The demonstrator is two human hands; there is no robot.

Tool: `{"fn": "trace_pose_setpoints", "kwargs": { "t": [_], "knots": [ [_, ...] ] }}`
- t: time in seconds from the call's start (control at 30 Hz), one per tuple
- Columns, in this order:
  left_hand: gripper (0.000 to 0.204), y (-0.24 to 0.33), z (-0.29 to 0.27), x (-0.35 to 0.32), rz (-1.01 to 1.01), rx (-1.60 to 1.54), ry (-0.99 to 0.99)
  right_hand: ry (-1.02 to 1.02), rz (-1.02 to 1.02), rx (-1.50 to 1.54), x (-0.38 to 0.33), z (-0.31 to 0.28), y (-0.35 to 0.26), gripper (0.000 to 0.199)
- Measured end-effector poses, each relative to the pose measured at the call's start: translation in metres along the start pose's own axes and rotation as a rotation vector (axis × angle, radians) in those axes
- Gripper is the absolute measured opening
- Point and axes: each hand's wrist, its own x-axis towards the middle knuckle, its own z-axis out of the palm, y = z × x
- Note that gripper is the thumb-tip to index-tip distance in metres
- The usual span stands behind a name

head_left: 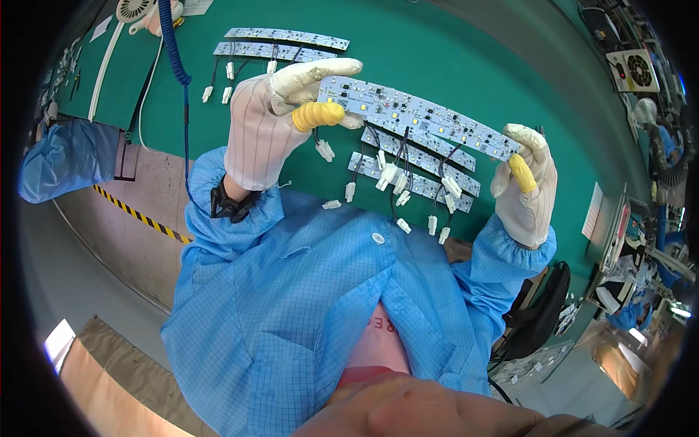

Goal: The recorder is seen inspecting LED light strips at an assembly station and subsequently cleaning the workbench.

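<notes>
A curved white LED circuit board [422,116] is held up over the green mat, its component side in view. My left hand [287,102], gloved with a yellow cot on the thumb, pinches its left end. At the other end, my right hand [530,182], gloved the same way, grips the board between thumb and fingers. Behind and below it, several similar LED strips [437,166] lie on the mat. Black leads with white plugs [386,177] hang from them toward me. A black wristband [231,202] circles my left wrist.
Two more LED strips [284,51] with leads lie farther back. A blue coiled cord [172,51] hangs left of my left arm, near a white fan [135,10]. Another person's blue sleeve [69,160] is at the far left. A paper sheet [593,211] lies right on the green mat [582,167].
</notes>
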Motion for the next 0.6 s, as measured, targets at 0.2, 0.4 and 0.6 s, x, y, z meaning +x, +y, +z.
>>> {"fn": "trace_pose_setpoints", "kwargs": {
  "t": [0.2, 0.4, 0.6],
  "knots": [
    [0.057, 0.008, 0.001, -0.002, -0.134, -0.057, 0.005, -0.037, 0.022, 0.075, -0.001, -0.006, 0.003, 0.055],
    [0.046, 0.005, 0.002, 0.006, -0.119, 0.125, 0.066, 0.004, 0.013, -0.121, -0.006, 0.001, -0.007, 0.056],
    [0.035, -0.026, -0.011, 0.012, -0.173, 0.365, 0.096, 0.002, -0.009, -0.044, -0.014, 0.015, -0.018, 0.061]
  ]
}}
